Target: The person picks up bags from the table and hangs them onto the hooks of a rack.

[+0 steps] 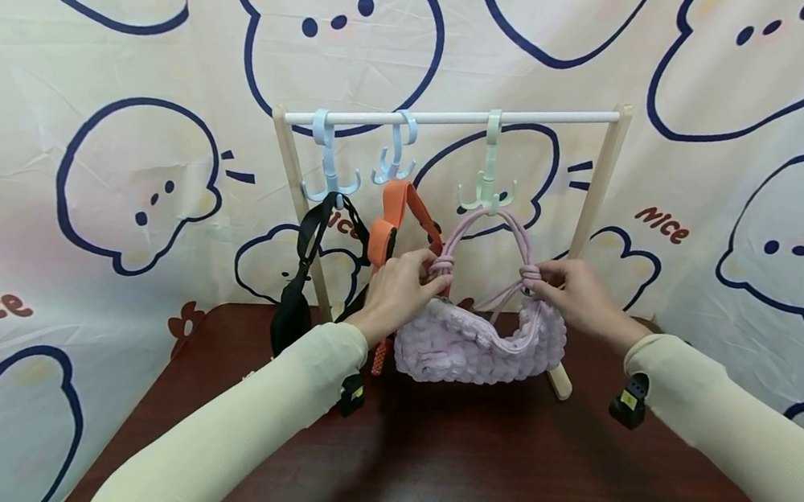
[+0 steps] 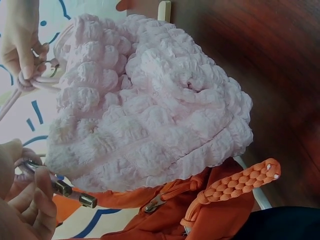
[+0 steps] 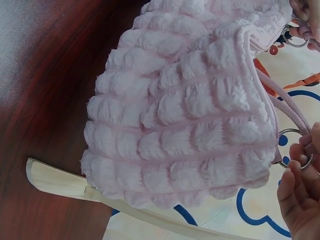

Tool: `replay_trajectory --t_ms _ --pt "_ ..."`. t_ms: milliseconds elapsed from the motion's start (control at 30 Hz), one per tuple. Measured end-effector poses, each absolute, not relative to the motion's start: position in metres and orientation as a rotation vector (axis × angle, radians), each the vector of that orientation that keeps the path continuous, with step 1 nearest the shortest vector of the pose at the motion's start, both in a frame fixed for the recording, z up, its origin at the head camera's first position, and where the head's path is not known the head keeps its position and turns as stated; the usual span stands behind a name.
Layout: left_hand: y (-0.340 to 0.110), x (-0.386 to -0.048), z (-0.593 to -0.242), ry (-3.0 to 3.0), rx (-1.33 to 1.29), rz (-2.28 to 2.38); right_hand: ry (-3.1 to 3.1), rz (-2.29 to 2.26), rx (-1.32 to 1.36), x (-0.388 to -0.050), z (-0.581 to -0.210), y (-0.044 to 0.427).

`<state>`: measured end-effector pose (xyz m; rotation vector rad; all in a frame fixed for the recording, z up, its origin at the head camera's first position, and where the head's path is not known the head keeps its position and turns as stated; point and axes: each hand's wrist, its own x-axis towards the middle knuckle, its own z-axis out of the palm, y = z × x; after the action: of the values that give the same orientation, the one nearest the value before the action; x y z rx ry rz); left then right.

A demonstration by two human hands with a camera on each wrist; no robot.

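A pink, puffy handbag hangs by its cord handle from a pale green hook on the rack. At the left knot of the handle, my left hand pinches the cord. My right hand pinches the knot on the other side, near a metal ring where the cord joins the bag. The zipper runs along the bag's top edge, which sags in the middle. In the left wrist view, metal cord ends stick out beside the left fingers.
The rack's white bar rests on wooden side posts. Two blue hooks hang left of the green one. A black bag and an orange bag with a braided strap hang close by, left of the pink bag. Below is a dark wooden table.
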<state>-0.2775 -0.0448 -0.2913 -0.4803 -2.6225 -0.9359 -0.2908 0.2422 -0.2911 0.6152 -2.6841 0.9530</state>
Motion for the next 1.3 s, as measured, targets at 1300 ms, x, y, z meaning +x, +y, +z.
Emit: replay_trajectory --t_ms 1300 --pt "-0.0437 -0.2784 -0.2991 -2.609 -0.468 -0.916 -2.674 0.924 0.583 -0.2909 -0.2981 0.2370"
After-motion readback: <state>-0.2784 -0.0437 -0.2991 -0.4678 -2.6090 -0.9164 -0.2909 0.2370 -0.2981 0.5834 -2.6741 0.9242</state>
